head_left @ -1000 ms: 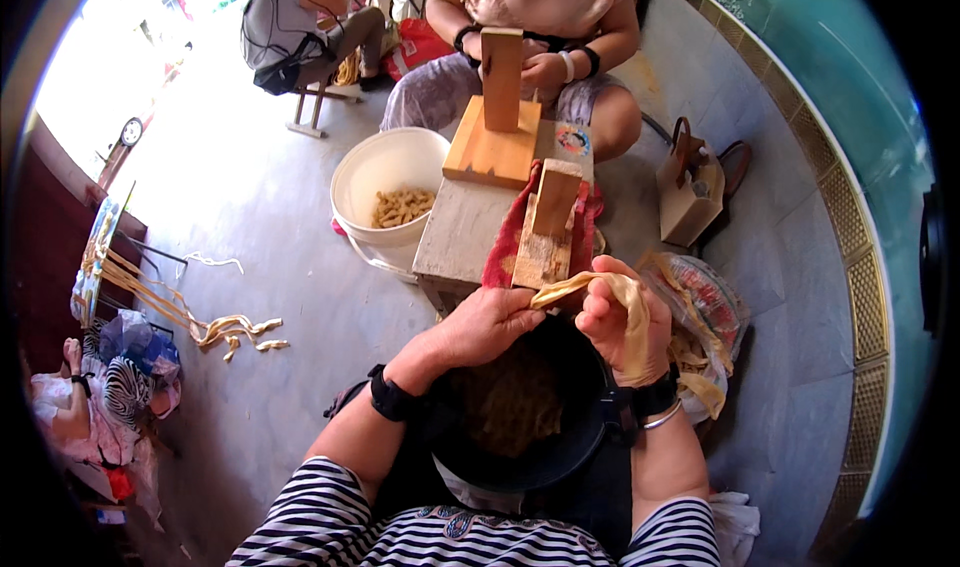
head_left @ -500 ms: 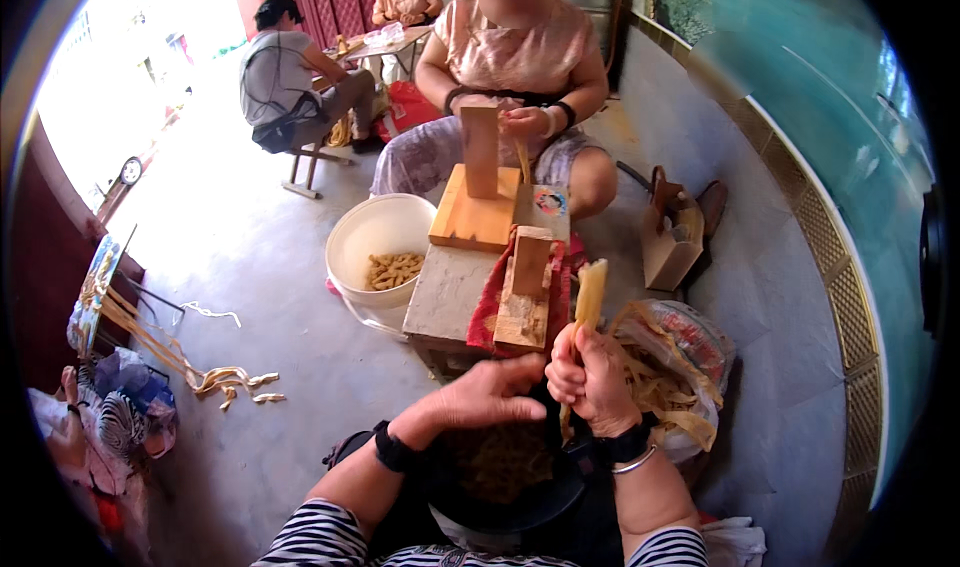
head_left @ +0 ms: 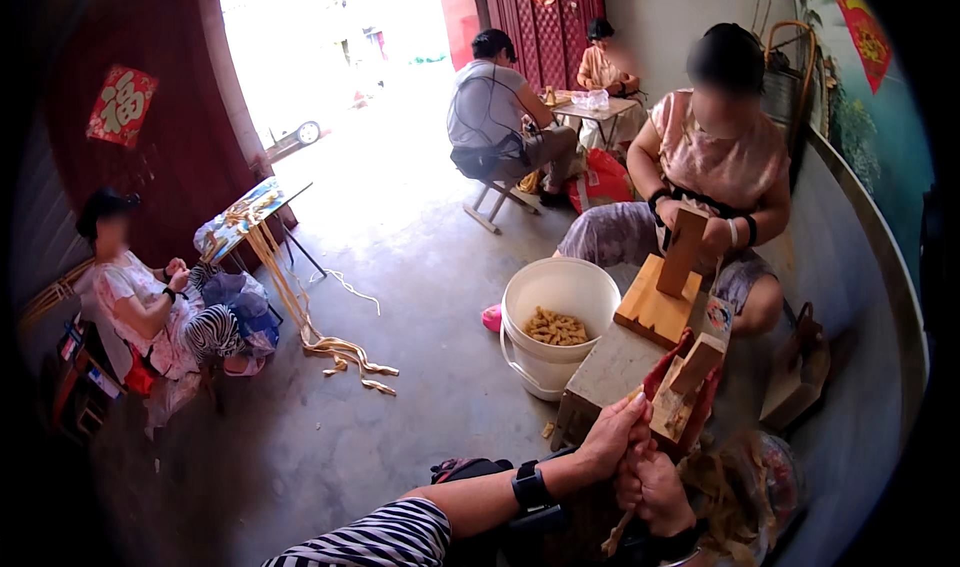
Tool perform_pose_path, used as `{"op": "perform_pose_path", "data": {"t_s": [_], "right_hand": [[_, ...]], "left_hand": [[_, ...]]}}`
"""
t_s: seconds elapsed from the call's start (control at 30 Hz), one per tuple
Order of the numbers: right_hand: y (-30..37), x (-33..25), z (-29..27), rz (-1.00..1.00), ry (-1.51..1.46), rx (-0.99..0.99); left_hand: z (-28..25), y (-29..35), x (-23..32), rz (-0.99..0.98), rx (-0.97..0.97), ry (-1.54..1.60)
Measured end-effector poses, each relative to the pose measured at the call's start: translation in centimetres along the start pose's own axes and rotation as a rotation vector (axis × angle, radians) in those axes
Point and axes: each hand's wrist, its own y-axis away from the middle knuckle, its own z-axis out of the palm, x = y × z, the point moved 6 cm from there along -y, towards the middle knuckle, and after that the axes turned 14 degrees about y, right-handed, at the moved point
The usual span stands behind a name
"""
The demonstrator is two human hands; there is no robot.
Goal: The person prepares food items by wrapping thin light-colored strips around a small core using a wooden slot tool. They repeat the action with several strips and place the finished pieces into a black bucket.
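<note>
Just in front of the small wooden stand (head_left: 694, 369), my two hands meet on a tan, flexible strip (head_left: 614, 537). My right hand (head_left: 655, 489) is closed around it, and a tail hangs out below the fist. My left hand (head_left: 614, 437) is at the upper end, its fingers pressed together against the strip. Most of the strip is hidden inside my hands. The stand rests on a red cloth (head_left: 664, 369) at the near end of a low grey block (head_left: 592, 379). Beside my right hand lies a plastic bag with tan strips (head_left: 728, 492).
A white bucket (head_left: 512, 347) holds several twisted tan pieces (head_left: 555, 327). Across the block, a person (head_left: 725, 147) works at a larger wooden stand (head_left: 655, 302). More people sit at small tables, left and back. Long strips (head_left: 345, 349) trail onto the floor from the left table.
My view has swung left, so the scene sits further right. My left hand, open and apart half a second ago, has come onto the strip above my right hand.
</note>
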Motion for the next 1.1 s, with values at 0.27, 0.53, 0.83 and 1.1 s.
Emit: {"op": "perform_pose_path", "data": {"t_s": [0.27,0.53,0.83,1.1], "right_hand": [[1.1,-1.0,-0.4,-0.037,0.075,0.100],[1.2,-0.6,-3.0,-0.417,-0.152,0.426],[2.5,-3.2,-3.2,-0.807,1.206,0.866],[0.7,-0.5,-4.7,-0.216,0.197,0.452]], "left_hand": [[-1.2,-0.4,4.1,0.141,-0.008,0.196],[2.8,3.1,1.3,0.881,-0.564,-1.119],[-1.0,-1.1,-3.8,0.078,-0.260,-0.761],[1.8,0.7,0.9,0.397,-0.173,-1.275]]}}
